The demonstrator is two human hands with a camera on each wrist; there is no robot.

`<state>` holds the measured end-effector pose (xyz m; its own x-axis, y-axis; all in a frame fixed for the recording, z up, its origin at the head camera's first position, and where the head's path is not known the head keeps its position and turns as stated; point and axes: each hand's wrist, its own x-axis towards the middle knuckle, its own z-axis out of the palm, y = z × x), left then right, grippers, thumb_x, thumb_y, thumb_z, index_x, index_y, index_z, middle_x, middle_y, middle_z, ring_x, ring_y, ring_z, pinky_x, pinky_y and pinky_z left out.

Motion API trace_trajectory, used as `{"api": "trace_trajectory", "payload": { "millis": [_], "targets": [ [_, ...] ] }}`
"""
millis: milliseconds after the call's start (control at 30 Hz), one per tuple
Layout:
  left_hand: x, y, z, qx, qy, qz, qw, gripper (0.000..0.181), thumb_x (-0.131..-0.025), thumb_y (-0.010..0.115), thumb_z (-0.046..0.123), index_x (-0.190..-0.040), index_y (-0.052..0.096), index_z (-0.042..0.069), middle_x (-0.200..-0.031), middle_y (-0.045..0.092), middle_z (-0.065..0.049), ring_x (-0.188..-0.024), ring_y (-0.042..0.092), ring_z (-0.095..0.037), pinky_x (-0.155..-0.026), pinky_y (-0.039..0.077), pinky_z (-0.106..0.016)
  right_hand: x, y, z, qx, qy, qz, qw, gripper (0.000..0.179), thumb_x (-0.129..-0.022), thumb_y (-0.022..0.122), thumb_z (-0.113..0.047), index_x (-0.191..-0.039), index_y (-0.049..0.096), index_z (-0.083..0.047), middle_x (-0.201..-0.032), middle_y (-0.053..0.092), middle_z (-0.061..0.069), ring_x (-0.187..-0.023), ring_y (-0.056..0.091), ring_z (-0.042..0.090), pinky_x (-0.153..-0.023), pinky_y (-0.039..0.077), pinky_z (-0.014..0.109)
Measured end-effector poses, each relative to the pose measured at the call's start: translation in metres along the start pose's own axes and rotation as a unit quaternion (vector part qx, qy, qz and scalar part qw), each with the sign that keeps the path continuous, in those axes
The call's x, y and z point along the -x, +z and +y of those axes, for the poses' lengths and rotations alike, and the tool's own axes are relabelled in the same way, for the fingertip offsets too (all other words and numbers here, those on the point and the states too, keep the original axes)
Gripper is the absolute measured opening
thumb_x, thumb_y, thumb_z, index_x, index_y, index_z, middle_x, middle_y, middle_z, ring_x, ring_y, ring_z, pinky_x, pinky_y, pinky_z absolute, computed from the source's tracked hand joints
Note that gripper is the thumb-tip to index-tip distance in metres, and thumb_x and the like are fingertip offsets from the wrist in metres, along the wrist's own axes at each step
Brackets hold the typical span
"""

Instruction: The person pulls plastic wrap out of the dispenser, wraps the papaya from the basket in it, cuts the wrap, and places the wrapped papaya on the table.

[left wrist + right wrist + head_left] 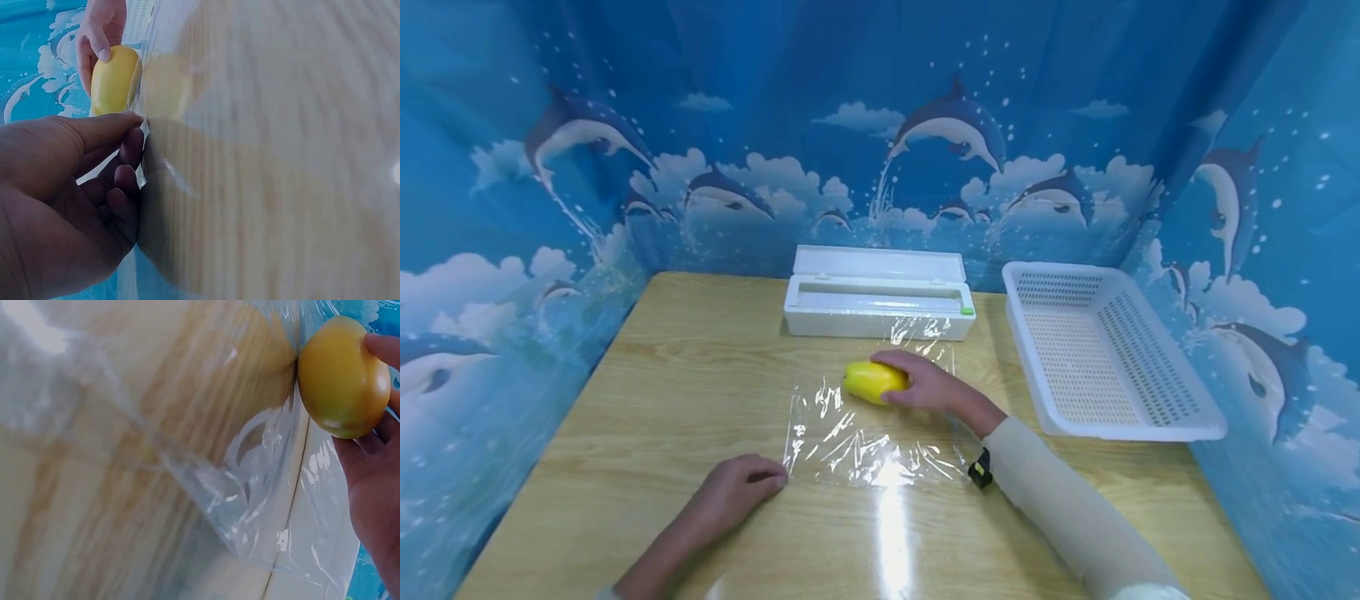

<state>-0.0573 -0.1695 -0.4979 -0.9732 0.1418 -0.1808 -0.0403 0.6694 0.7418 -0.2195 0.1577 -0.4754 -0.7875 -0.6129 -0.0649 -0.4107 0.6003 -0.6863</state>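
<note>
And the yellow fruit [869,382] is gripped by the right hand [928,386]: its right end is tucked against the palm, fingers laid over the far side, thumb pressed to the near side. It is set down on the clear film [842,450] spread across the desk [685,375], in the film's far half, just in front of the white box [880,325]. The free end is pointed left, away from the palm, and a small dark tip is shown there. The long axis is laid roughly left to right, with the free end angled slightly towards the box. A smooth, glossy, oval body is presented, bright yellow from above, tinged green and orange in the right wrist view. Over at the near left corner, the film's edge is pinched by the left hand [733,493], thumb and forefinger brought together, well apart from the fruit. To the right, a white basket [1138,432] is placed on the desk.
</note>
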Motion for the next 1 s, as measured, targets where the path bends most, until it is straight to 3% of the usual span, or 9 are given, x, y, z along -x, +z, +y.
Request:
{"api": "trace_trajectory", "payload": {
  "millis": [400,700,1000],
  "targets": [
    [-0.002,0.0003,0.0,-0.002,-0.005,-0.003,1.0,0.008,-0.09,0.074,0.024,-0.098,0.077,0.025,-0.105,0.075,0.004,-0.104,0.068,-0.021,-0.1,0.052,-0.051,-0.0008,0.0031,0.0004,-0.007,-0.023,-0.008,0.9997,0.068,-0.088,0.075,-0.024,-0.15,0.047,-0.023,-0.152,0.048,0.005,-0.129,0.051,0.028,-0.109,0.043,0.053],
    [-0.0019,0.0002,0.0007,0.007,-0.007,-0.006,0.9999,0.008,-0.09,0.074,0.023,-0.097,0.077,0.025,-0.104,0.075,0.004,-0.104,0.068,-0.02,-0.099,0.052,-0.05,-0.0009,-0.0004,-0.0004,0.003,-0.03,-0.007,0.9995,0.069,-0.09,0.072,-0.028,-0.152,0.044,-0.02,-0.158,0.041,0.004,-0.145,0.038,0.033,-0.117,0.03,0.062],
    [-0.0016,-0.0001,0.001,0.007,-0.01,-0.002,0.9999,0.008,-0.09,0.074,0.022,-0.098,0.077,0.023,-0.104,0.075,0.003,-0.104,0.068,-0.021,-0.1,0.052,-0.05,-0.0014,-0.0017,0.0023,0.001,-0.021,-0.004,0.9998,0.067,-0.091,0.072,-0.03,-0.151,0.044,-0.027,-0.159,0.04,0.001,-0.148,0.034,0.03,-0.119,0.028,0.061]
  ]
}}
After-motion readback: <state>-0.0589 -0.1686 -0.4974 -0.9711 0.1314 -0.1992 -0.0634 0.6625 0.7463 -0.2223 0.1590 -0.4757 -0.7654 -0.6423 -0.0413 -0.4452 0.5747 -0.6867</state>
